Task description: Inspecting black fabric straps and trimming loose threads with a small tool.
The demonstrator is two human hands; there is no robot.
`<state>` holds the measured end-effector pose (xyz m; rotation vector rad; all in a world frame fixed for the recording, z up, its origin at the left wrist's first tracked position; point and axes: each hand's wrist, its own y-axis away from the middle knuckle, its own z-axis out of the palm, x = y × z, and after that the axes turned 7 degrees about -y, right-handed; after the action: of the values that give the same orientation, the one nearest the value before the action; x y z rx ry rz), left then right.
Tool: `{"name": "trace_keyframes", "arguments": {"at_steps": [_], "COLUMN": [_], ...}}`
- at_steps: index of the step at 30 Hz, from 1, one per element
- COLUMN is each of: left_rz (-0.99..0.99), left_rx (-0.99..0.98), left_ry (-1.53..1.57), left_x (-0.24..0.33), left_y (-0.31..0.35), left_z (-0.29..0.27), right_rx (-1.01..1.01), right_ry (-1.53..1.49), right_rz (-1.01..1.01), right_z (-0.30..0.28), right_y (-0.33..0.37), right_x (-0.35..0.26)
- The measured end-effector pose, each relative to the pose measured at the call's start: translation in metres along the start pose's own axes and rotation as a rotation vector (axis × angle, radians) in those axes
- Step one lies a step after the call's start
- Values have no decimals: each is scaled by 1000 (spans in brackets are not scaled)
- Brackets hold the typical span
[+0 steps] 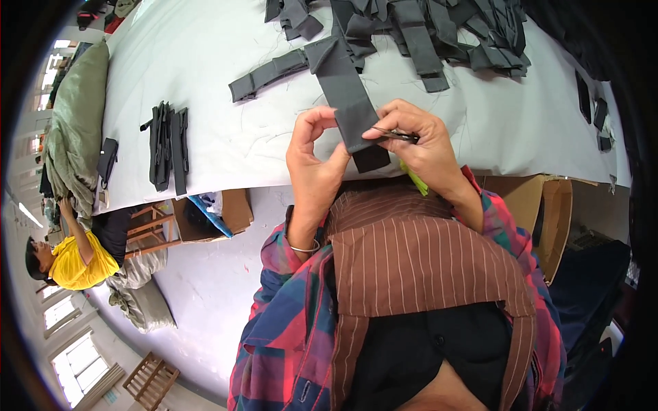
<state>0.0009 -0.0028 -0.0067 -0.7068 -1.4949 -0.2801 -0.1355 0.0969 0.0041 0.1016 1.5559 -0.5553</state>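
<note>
Pinching the left edge of a dark grey strip (346, 92) near its lower end, the left grip (315, 147) is nearly closed, a gap showing between thumb and forefinger. Just beside it, the right grip (419, 130) is closed around small snips (401, 135), thumb and forefinger at the strip's right edge. The strip lies between both grips, its upper part running away from them over the white surface (226, 137). Just below the right grip shows a yellow-green piece (415, 179); below both is a striped brown apron (425, 267). Beyond the grips, a tangled pile (439, 34) of dark strips spreads to the upper right. Well left of the left grip, dark bundles (161, 147) lie side by side. Farther off that way are a cardboard box (237, 209) and a co-worker (86, 264) in yellow, one hand at a green cloth (74, 123).
</note>
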Motion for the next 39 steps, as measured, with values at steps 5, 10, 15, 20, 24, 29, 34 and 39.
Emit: {"name": "trace_keyframes", "arguments": {"at_steps": [5,10,15,20,24,29,34,39], "left_rz": [228,332,438,321,-56,-340,-342,-388], "left_rx": [14,-73,-187,-177,-83,-253,-198,-114], "left_ry": [-403,-533,-639,-476,113,469,546,614], "left_x": [6,15,20,14,22,25,17,10], "left_y": [-2,-3,0,5,-5,-18,-25,-19], "left_z": [0,-3,3,2,0,0,-2,-21], "right_rx": [94,4,188,199,221,33,74,127], "right_ry": [-114,-695,-422,-636,-770,-815,-831,-487], "right_rz": [62,404,426,450,401,389,378,527], "right_z": [-1,-17,3,-11,-10,-10,-21,-12], "right_y": [2,1,0,3,5,2,5,-2], "right_x": [2,1,-7,4,9,8,15,4]}}
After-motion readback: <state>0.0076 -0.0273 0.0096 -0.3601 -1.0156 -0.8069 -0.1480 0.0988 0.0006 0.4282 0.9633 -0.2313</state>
